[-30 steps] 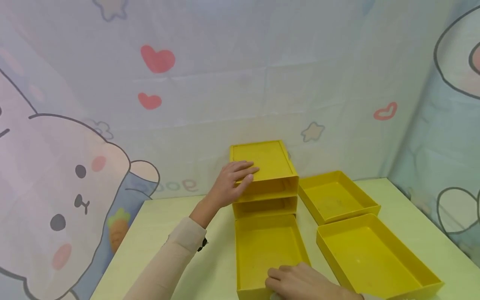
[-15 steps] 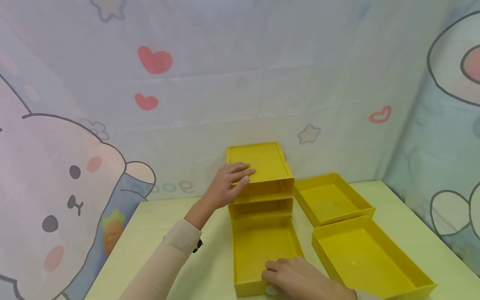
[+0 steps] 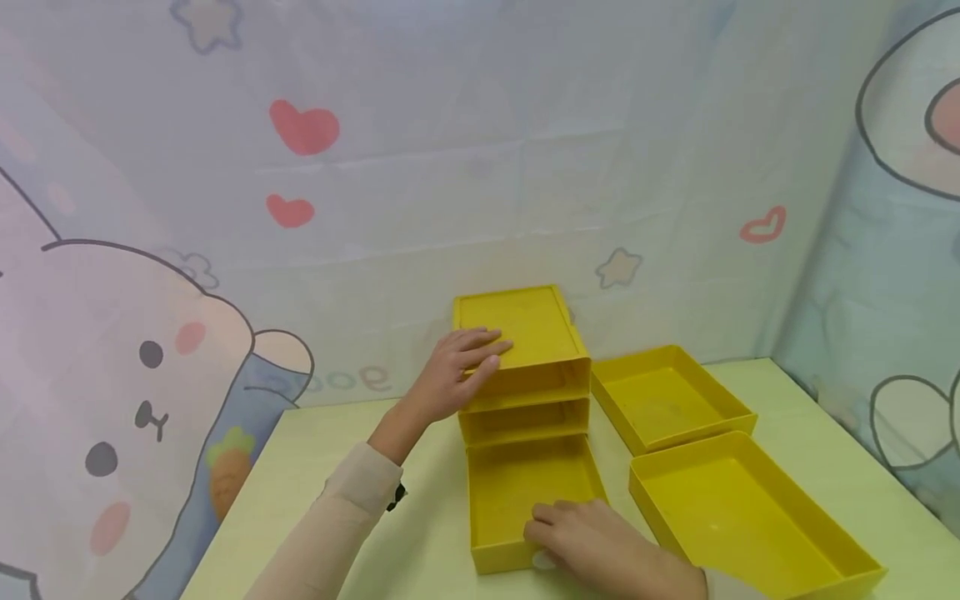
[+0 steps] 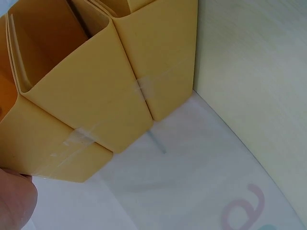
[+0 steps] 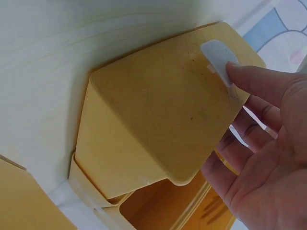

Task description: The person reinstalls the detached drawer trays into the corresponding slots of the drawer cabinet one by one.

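A yellow drawer cabinet point(image 3: 525, 333) stands at the back of a pale table point(image 3: 322, 467). My left hand point(image 3: 457, 367) lies flat on its top near the left front corner; in the left wrist view only a fingertip point(image 4: 14, 201) shows beside the cabinet's taped side point(image 4: 96, 91). The bottom drawer point(image 3: 525, 492) is pulled partway out and is empty. My right hand point(image 3: 592, 542) grips its front wall, fingers over the rim and thumb by a white tab point(image 5: 218, 60). The upper two slots hold no drawer.
Two loose yellow drawers lie right of the cabinet, a smaller one point(image 3: 667, 396) behind and a larger one point(image 3: 742, 517) in front, close to my right hand. A cartoon-print curtain point(image 3: 375, 167) closes off the back and both sides.
The bottom drawer has slid a little back into the cabinet under my right hand. My left hand has stayed on the cabinet top.
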Motion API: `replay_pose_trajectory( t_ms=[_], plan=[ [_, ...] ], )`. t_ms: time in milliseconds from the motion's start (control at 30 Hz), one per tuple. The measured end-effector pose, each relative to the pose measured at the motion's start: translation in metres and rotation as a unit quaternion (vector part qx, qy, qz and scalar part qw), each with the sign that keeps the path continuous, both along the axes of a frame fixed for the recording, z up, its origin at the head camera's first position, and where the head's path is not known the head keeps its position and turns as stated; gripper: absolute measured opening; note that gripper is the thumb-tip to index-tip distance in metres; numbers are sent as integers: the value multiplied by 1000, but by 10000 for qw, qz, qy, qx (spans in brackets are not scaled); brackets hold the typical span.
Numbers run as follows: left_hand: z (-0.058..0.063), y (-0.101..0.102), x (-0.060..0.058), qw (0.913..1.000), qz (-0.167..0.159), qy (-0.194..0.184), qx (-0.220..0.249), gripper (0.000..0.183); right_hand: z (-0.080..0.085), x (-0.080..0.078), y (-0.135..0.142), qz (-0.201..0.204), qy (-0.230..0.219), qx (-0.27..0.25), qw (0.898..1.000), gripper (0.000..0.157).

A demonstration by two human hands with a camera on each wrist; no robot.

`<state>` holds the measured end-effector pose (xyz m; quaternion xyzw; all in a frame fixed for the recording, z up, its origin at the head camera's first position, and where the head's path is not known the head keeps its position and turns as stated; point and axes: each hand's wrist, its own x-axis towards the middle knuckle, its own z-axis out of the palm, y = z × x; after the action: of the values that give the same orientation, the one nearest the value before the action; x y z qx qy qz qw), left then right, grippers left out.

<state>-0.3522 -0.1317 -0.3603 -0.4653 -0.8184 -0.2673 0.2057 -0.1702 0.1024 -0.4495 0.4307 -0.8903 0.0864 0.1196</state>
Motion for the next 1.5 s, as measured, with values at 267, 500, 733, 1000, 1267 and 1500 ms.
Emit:
replay_pose_trajectory(
  t_ms=[267, 500, 733, 1000, 1267, 1500],
  plan=[
    [-2, -2, 3, 10000, 45, -6, 86, 37, 0, -5, -1, -186, 226, -154, 9995, 17],
    [-2, -5, 2, 10000, 13, 39, 75, 38, 2, -9, 0, -224, 235, -233, 9992, 19],
    [-1, -6, 2, 9997, -59, 199, 107, 38, 3, -11, -2, -198, 82, -290, 9994, 20],
    [-4, -2, 3, 9997, -145, 173, 68, 49, 2, -8, -2, -348, 354, -33, 9988, 21],
    [-3, -5, 3, 9999, -58, 129, 43, 56, 10, -14, -6, -441, 551, 340, 9969, 23],
    [0, -1, 1, 9997, -99, 195, 56, 62, 13, -19, -6, -599, 670, 413, 9951, 25]
  ],
)
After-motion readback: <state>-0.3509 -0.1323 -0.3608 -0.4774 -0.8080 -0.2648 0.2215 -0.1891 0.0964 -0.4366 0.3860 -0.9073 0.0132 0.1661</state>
